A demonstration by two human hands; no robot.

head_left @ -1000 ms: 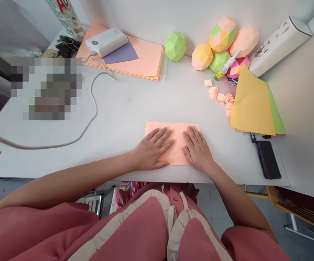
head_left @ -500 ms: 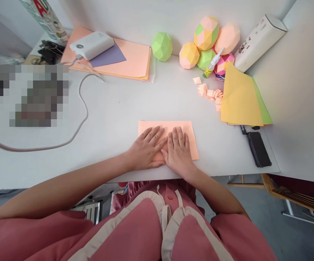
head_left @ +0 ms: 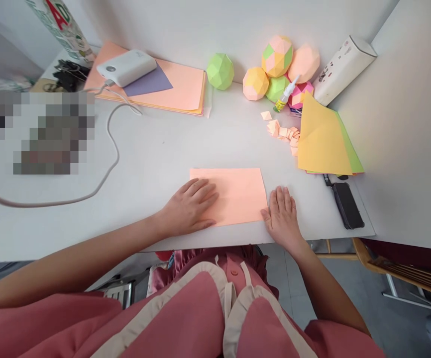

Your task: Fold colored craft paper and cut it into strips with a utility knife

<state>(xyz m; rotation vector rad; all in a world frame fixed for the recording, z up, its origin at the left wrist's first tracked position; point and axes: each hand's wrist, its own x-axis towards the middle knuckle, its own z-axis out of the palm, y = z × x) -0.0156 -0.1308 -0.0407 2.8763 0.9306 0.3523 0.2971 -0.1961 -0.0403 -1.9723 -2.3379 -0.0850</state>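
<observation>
The peach paper (head_left: 240, 196) lies flat in front of me, close to the near edge of the white table (head_left: 163, 154). Its long way goes from side to side, from one of my hands toward the other. My left hand (head_left: 190, 206) is nearer, because it rests right on top of the left end, palm down and fingers spread a little. It holds nothing. The paper reaches out from there to my right. My right hand (head_left: 283, 216) is flat too, on the table just past the right end, with nothing in it. Its thumb is by the near right corner, but I can't tell if it touches. Farther off, to the right, are little peach paper bits (head_left: 286, 133), a glue bottle (head_left: 286, 95) and a big yellow sheet (head_left: 323, 139). A green paper ball (head_left: 220, 71) sits at the back.
</observation>
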